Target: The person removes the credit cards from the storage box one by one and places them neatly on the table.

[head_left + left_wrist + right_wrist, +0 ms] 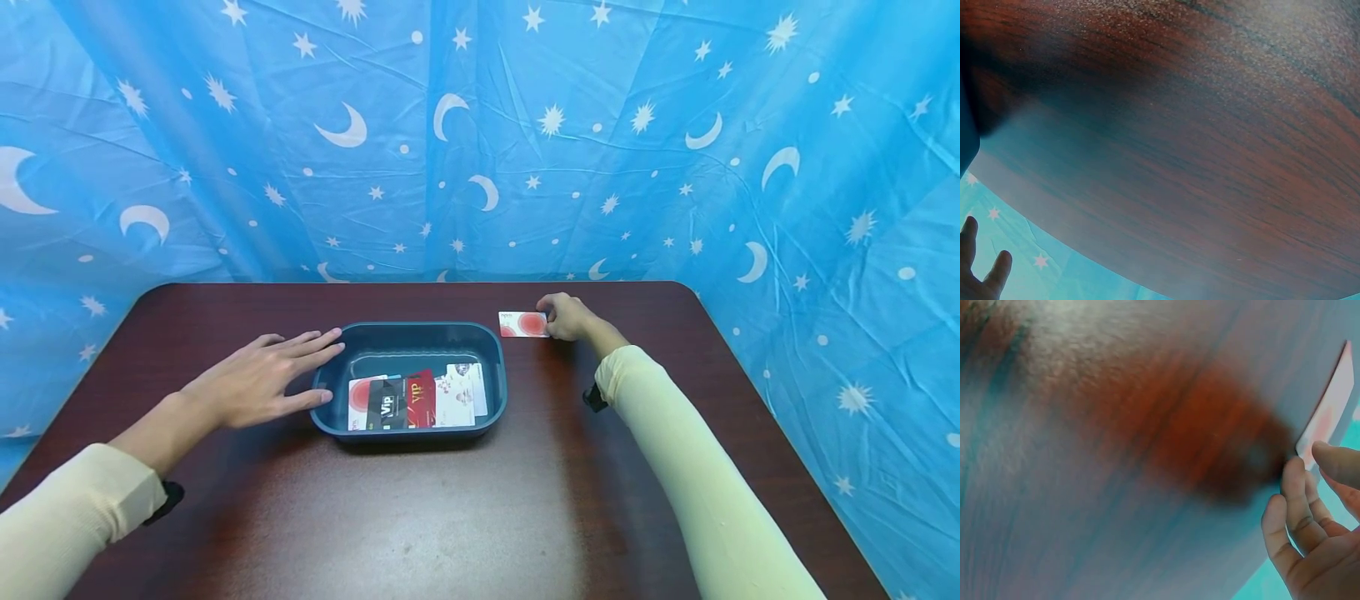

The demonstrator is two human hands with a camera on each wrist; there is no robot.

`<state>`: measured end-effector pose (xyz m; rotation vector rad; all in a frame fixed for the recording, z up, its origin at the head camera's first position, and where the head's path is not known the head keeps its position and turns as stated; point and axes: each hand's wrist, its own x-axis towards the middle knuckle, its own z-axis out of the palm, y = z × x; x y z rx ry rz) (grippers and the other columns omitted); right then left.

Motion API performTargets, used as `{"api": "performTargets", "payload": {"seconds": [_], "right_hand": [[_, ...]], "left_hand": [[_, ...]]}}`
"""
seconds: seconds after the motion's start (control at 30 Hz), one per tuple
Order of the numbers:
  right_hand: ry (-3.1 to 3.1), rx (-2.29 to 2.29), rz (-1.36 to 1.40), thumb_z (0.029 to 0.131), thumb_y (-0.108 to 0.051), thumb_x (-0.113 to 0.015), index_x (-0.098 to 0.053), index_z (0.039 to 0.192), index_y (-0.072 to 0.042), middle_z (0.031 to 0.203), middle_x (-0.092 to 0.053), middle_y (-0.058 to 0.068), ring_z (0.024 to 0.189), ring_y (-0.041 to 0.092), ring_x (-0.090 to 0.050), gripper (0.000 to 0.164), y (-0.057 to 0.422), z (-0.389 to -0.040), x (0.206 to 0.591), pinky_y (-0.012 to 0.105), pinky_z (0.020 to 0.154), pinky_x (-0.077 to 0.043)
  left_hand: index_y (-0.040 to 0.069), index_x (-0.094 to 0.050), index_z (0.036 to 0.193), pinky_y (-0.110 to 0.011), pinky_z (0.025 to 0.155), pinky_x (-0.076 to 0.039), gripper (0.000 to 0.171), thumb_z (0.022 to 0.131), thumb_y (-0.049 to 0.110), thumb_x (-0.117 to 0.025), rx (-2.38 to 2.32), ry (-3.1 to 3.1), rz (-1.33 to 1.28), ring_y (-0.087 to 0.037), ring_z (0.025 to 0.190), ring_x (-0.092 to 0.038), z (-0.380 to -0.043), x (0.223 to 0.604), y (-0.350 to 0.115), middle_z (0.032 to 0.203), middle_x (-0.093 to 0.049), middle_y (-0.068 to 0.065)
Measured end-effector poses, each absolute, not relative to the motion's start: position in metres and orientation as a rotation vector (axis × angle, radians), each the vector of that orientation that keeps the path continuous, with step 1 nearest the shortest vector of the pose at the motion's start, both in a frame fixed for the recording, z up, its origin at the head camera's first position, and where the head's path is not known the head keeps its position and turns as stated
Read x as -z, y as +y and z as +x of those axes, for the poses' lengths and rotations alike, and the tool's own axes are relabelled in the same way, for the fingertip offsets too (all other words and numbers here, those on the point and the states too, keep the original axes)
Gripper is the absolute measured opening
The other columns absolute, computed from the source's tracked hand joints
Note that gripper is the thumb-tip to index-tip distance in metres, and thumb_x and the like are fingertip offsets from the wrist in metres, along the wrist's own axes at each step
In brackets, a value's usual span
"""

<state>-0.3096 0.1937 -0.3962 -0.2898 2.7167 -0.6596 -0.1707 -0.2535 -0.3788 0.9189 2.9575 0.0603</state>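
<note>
A white card with a red circle [523,324] is at the back of the table, right of the tray. My right hand [568,317] pinches its right end between thumb and fingers; in the right wrist view the thumb [1335,464] overlaps the card [1330,412]. My left hand [258,379] has its fingers stretched out, fingertips at the left rim of a dark blue tray [420,328]. Inside the tray, along its near side, several cards lie overlapping: a white and red one [360,404], a black Vip card [386,407], a red VIP card [422,398] and white ones [454,398].
The dark brown wooden table [450,517] has rounded far corners and a glossy top. Behind it and on both sides hangs a blue curtain [480,150] with white moons and stars. Black bands [163,502] show at both sleeve cuffs.
</note>
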Motion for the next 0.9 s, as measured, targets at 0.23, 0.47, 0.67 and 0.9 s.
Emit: {"api": "performTargets", "payload": {"seconds": [0.23, 0.47, 0.67, 0.9], "right_hand": [[2.688, 0.681, -0.376, 0.094, 0.000, -0.060, -0.048, 0.141, 0.004, 0.122, -0.060, 0.028, 0.103, 0.035, -0.063, 0.048, 0.193, -0.309, 0.373, 0.046, 0.092, -0.053], [2.632, 0.705, -0.555, 0.096, -0.003, -0.061, -0.050, 0.141, -0.001, 0.120, -0.062, 0.022, 0.106, 0.033, -0.063, 0.047, 0.178, -0.306, 0.334, 0.045, 0.090, -0.052], [2.564, 0.760, -0.675, 0.096, -0.004, -0.061, -0.050, 0.142, -0.004, 0.122, -0.061, 0.021, 0.112, 0.034, -0.063, 0.047, 0.156, -0.301, 0.304, 0.044, 0.093, -0.053], [2.429, 0.841, -0.743, 0.096, -0.003, -0.061, -0.050, 0.142, -0.005, 0.122, -0.061, 0.016, 0.116, 0.030, -0.062, 0.047, 0.131, -0.290, 0.293, 0.040, 0.093, -0.053]], "left_hand": [[0.012, -0.043, 0.151, -0.066, 0.106, -0.034, 0.075, 0.093, 0.058, -0.056, -0.053, 2.958, 0.920, -0.040, 0.140, -0.039, -0.170, 0.377, -0.253, 0.158, -0.036, -0.014], [0.011, -0.044, 0.151, -0.067, 0.105, -0.034, 0.075, 0.093, 0.058, -0.056, -0.049, 2.962, 0.921, -0.041, 0.140, -0.039, -0.169, 0.377, -0.254, 0.157, -0.037, -0.014], [0.011, -0.044, 0.151, -0.068, 0.104, -0.034, 0.075, 0.093, 0.058, -0.056, -0.061, 2.969, 0.925, -0.041, 0.140, -0.039, -0.168, 0.377, -0.255, 0.157, -0.038, -0.014], [0.011, -0.044, 0.151, -0.067, 0.104, -0.034, 0.075, 0.093, 0.058, -0.056, -0.063, 2.965, 0.935, -0.041, 0.140, -0.039, -0.169, 0.378, -0.255, 0.157, -0.037, -0.014]]}}
